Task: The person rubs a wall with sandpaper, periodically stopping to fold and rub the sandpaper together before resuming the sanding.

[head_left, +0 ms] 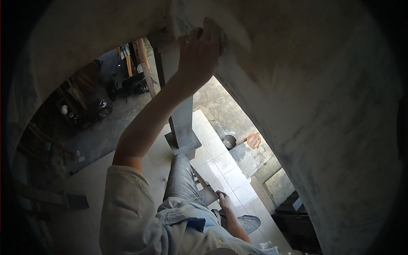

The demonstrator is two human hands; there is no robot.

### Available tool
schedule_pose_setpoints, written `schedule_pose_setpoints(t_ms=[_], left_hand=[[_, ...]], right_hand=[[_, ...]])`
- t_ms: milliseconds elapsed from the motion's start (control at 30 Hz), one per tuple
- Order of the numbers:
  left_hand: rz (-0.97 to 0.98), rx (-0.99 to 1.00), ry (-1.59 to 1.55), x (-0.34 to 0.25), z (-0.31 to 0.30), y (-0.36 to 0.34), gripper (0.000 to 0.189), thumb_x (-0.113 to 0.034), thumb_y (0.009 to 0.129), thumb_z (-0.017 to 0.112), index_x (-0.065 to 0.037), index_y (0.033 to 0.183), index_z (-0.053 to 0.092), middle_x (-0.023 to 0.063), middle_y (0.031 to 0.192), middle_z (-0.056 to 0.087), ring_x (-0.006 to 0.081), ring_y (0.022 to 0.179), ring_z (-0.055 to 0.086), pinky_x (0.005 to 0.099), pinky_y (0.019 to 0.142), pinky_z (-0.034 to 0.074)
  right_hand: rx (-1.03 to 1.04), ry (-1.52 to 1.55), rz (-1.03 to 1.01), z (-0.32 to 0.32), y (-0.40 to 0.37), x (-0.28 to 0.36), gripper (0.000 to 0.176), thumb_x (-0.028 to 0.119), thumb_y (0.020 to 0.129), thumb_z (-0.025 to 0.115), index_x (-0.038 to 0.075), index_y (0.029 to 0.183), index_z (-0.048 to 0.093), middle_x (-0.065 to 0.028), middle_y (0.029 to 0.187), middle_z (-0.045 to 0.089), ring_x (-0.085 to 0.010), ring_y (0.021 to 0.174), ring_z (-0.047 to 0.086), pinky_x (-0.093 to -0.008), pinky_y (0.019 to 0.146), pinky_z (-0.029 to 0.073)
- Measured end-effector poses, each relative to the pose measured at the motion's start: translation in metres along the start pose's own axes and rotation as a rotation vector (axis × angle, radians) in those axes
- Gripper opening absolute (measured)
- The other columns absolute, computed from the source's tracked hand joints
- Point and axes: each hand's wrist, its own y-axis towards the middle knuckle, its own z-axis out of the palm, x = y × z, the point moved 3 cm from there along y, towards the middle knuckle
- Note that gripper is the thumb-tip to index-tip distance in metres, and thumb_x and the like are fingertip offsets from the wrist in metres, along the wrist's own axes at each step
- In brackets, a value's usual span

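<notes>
My left hand [202, 46] is raised high against a large pale, smeared surface [293, 102] that curves overhead. Its fingers are curled and pressed close to that surface; I cannot tell what is under them. Low down at my right side, my right hand [224, 201] is closed around a dark handle-like thing [219, 194]. A flat grey piece [208, 196] shows beside that hand, near my knee. My bent left leg [182, 176] lies between the two hands.
A grey post [182, 121] stands on a white tiled floor [227, 165] in front of me. Beyond the tiles are a dark bucket [229, 141] and an orange-brown round lid [253, 141]. Parked motorbikes [135, 85] and wooden planks [144, 63] are at the left.
</notes>
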Motion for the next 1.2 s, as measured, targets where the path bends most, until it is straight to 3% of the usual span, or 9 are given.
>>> schedule_pose_setpoints(t_ms=[67, 300, 333, 633, 667, 767, 833, 1100, 1200], left_hand=[[-0.12, 0.137, 0.013, 0.018, 0.006, 0.026, 0.053, -0.006, 0.081, 0.059, 0.004, 0.13, 0.041, 0.0143, 0.12, 0.056, 0.0282, 0.104, 0.058, 0.049, 0.084, 0.043], [0.084, -0.034, 0.017, 0.004, -0.005, 0.003, 0.046, -0.022, 0.09, 0.055, 0.005, 0.128, 0.047, 0.0204, 0.13, 0.049, 0.0301, 0.105, 0.056, 0.0511, 0.08, 0.042], [-0.064, 0.025, -0.029, 0.011, -0.004, 0.015, 0.052, -0.008, 0.083, 0.057, -0.005, 0.133, 0.042, 0.0126, 0.119, 0.057, 0.03, 0.106, 0.057, 0.0493, 0.085, 0.042], [0.051, -0.154, -0.006, 0.004, -0.005, -0.001, 0.031, -0.012, 0.084, 0.058, -0.006, 0.113, 0.051, 0.0105, 0.104, 0.063, 0.0262, 0.1, 0.061, 0.0488, 0.079, 0.041], [-0.045, 0.029, 0.028, 0.017, 0.003, 0.015, 0.042, -0.012, 0.084, 0.059, -0.003, 0.123, 0.047, 0.0106, 0.105, 0.062, 0.0258, 0.1, 0.061, 0.049, 0.078, 0.042], [-0.031, 0.13, 0.13, 0.008, 0.006, 0.017, 0.052, -0.011, 0.084, 0.059, 0.0, 0.131, 0.041, 0.0111, 0.109, 0.061, 0.0256, 0.099, 0.061, 0.0486, 0.076, 0.042], [0.065, -0.074, 0.064, -0.025, -0.015, -0.012, 0.047, -0.01, 0.084, 0.059, 0.001, 0.127, 0.045, 0.0106, 0.121, 0.056, 0.0261, 0.101, 0.06, 0.0487, 0.079, 0.042], [0.009, 0.023, 0.12, 0.005, 0.001, 0.011, 0.048, -0.011, 0.083, 0.06, -0.001, 0.127, 0.046, 0.014, 0.128, 0.053, 0.0282, 0.108, 0.057, 0.0495, 0.087, 0.04], [0.091, -0.071, -0.001, -0.022, -0.022, -0.007, 0.048, -0.01, 0.084, 0.057, 0.001, 0.128, 0.043, 0.0145, 0.123, 0.056, 0.0285, 0.107, 0.057, 0.0485, 0.086, 0.041]], right_hand=[[0.01, -0.05, 0.063, -0.007, -0.007, 0.008, 0.036, 0.023, 0.094, 0.045, 0.001, 0.112, 0.067, -0.0133, 0.106, 0.069, -0.0214, 0.102, 0.063, -0.0316, 0.092, 0.046], [-0.001, 0.018, -0.005, -0.001, 0.002, 0.003, 0.036, 0.024, 0.095, 0.044, 0.001, 0.113, 0.066, -0.014, 0.106, 0.069, -0.0227, 0.103, 0.062, -0.0313, 0.092, 0.045], [0.0, -0.038, 0.029, -0.005, -0.013, 0.018, 0.037, 0.025, 0.094, 0.045, 0.003, 0.114, 0.066, -0.0153, 0.106, 0.068, -0.0244, 0.103, 0.062, -0.0325, 0.092, 0.045], [0.0, 0.022, -0.016, -0.002, -0.003, 0.01, 0.037, 0.024, 0.094, 0.044, 0.0, 0.112, 0.066, -0.0147, 0.109, 0.068, -0.023, 0.105, 0.062, -0.0321, 0.094, 0.044], [0.0, -0.083, 0.059, -0.008, -0.012, 0.024, 0.038, 0.024, 0.095, 0.043, -0.001, 0.112, 0.066, -0.0157, 0.109, 0.068, -0.0233, 0.104, 0.062, -0.0323, 0.093, 0.045], [-0.048, -0.116, 0.063, -0.009, -0.009, 0.014, 0.038, 0.026, 0.094, 0.044, 0.001, 0.112, 0.066, -0.0156, 0.107, 0.068, -0.0236, 0.102, 0.063, -0.0325, 0.091, 0.045], [-0.048, -0.013, 0.02, -0.006, -0.013, 0.019, 0.039, 0.027, 0.094, 0.044, 0.002, 0.112, 0.067, -0.0159, 0.106, 0.069, -0.0241, 0.102, 0.063, -0.0331, 0.091, 0.045], [-0.089, -0.21, 0.156, -0.01, -0.021, 0.037, 0.04, 0.029, 0.092, 0.044, 0.005, 0.113, 0.067, -0.0151, 0.106, 0.069, -0.0247, 0.103, 0.063, -0.0334, 0.091, 0.046], [-0.054, -0.026, 0.01, -0.004, -0.01, 0.032, 0.039, 0.028, 0.093, 0.045, 0.002, 0.113, 0.066, -0.0149, 0.107, 0.068, -0.0232, 0.104, 0.062, -0.0327, 0.092, 0.046]])
